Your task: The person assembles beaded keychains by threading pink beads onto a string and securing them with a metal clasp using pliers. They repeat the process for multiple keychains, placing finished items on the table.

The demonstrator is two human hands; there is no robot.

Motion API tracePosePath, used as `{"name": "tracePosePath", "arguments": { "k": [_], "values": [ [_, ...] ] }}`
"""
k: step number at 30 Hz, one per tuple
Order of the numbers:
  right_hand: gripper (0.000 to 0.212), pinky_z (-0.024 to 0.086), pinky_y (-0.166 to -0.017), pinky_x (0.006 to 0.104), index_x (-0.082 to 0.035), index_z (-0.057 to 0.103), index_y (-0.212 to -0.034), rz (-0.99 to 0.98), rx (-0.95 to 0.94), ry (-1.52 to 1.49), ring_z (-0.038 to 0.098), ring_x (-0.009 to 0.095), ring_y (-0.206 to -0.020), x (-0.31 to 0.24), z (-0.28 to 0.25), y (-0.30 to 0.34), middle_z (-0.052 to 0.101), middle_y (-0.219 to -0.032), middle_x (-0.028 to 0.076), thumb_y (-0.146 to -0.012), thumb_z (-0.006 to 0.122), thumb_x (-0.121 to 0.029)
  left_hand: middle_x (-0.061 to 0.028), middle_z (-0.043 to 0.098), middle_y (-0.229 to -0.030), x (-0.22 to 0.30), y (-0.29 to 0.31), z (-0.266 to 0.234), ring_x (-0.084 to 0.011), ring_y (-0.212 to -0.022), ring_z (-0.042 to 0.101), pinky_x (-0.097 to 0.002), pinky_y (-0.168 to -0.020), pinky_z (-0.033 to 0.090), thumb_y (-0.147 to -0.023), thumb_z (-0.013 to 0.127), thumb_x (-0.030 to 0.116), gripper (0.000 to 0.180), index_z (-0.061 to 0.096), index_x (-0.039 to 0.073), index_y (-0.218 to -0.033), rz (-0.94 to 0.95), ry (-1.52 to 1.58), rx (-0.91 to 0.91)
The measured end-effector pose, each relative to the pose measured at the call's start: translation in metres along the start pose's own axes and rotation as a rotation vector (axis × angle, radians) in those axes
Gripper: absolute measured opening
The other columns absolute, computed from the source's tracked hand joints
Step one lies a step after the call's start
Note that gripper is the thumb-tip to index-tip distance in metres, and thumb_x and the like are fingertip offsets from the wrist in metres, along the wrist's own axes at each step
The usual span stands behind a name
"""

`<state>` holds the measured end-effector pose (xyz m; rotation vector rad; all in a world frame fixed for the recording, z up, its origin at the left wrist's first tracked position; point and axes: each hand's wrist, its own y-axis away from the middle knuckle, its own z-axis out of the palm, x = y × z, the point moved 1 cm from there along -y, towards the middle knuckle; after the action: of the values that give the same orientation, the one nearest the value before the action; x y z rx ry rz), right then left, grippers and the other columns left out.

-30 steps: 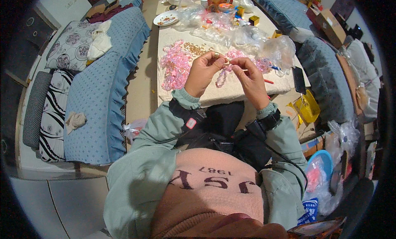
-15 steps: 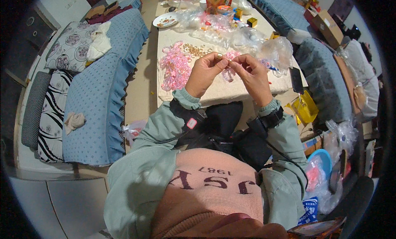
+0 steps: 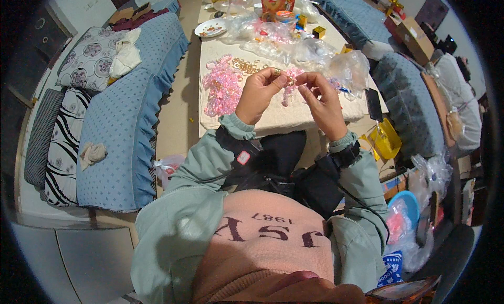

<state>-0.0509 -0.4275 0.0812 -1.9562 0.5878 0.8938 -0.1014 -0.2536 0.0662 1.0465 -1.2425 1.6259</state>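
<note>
My left hand (image 3: 259, 98) is raised over the near part of the table, thumb and forefinger pinched on a small gold-coloured piece (image 3: 290, 80). Its exact kind is too small to make out. A gold ring sits on one finger of that hand. Close on the right, my right hand (image 3: 326, 105) has its thumb and forefinger apart beside the piece. Behind and below the fingertips lies a small cluster of pink beads (image 3: 286, 97), partly covered by the hands. A larger heap of pink beads (image 3: 221, 89) spreads left of my left hand. Several gold-coloured rings (image 3: 247, 66) lie just beyond it.
Crumpled clear plastic bags (image 3: 315, 52) cover the table's middle. A white plate (image 3: 211, 28) stands at its far left, a red packet (image 3: 278, 2) at the back. A dark phone (image 3: 375, 104) and yellow basket (image 3: 387, 138) are at the right edge. Blue-covered sofas (image 3: 123, 120) flank the table.
My right thumb and forefinger have come away from the left fingertips and spread apart. My left hand stays nearly in place, and more of the pink cluster shows between the hands.
</note>
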Motion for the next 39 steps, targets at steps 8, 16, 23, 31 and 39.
{"name": "tracePosePath", "arguments": {
  "k": [8, 16, 23, 31, 39],
  "values": [
    [0.018, 0.044, -0.065, 0.0288, -0.002, 0.063, -0.095, -0.092, 0.046, 0.144, 0.053, 0.015, -0.072, -0.023, -0.002, -0.002, 0.064, -0.086, 0.005, -0.087, 0.07, -0.016, -0.002, 0.067, -0.087, 0.003, 0.002, 0.004, -0.0074, -0.081, 0.059, -0.0231, -0.075, 0.047, -0.095, 0.065, 0.018, 0.018, 0.067, 0.0, -0.097, 0.007, 0.026, -0.049],
    [0.015, 0.043, -0.06, 0.0257, -0.001, 0.063, -0.091, 0.031, 0.092, 0.033, 0.051, 0.01, -0.067, -0.021, -0.002, -0.002, 0.062, -0.076, 0.002, -0.088, 0.07, -0.014, -0.0048, 0.064, -0.105, -0.002, 0.004, 0.008, -0.0124, -0.097, 0.059, -0.0264, -0.085, 0.048, -0.091, 0.069, 0.015, 0.031, 0.057, 0.002, -0.117, 0.068, 0.063, -0.165],
    [0.014, 0.043, -0.059, 0.0221, -0.001, 0.063, -0.092, 0.084, 0.106, -0.079, 0.052, 0.005, -0.067, -0.021, -0.005, -0.005, 0.062, -0.077, -0.001, -0.091, 0.068, -0.014, -0.0049, 0.059, -0.115, -0.013, 0.016, 0.017, -0.0167, -0.106, 0.056, -0.0311, -0.097, 0.043, -0.088, 0.071, 0.013, 0.039, 0.054, 0.004, -0.122, 0.134, -0.218, -0.208],
    [0.014, 0.044, -0.063, 0.0207, -0.002, 0.062, -0.095, 0.088, 0.109, -0.096, 0.053, 0.004, -0.07, -0.015, -0.01, -0.005, 0.062, -0.081, -0.001, -0.092, 0.067, -0.014, 0.0007, 0.062, -0.087, -0.022, 0.018, 0.014, -0.0076, -0.084, 0.056, -0.0228, -0.074, 0.042, -0.102, 0.051, 0.033, 0.029, 0.058, 0.007, -0.113, 0.004, -0.015, -0.308],
    [0.011, 0.044, -0.064, 0.0211, -0.002, 0.06, -0.095, -0.004, 0.073, -0.114, 0.052, 0.004, -0.071, -0.008, -0.01, -0.002, 0.06, -0.081, -0.001, -0.092, 0.066, -0.011, 0.0032, 0.045, -0.067, -0.022, 0.023, 0.014, -0.008, -0.056, 0.04, -0.0242, -0.062, 0.039, -0.104, 0.046, 0.035, 0.029, 0.055, 0.007, -0.1, -0.335, 0.5, -0.295]
  ]
}}
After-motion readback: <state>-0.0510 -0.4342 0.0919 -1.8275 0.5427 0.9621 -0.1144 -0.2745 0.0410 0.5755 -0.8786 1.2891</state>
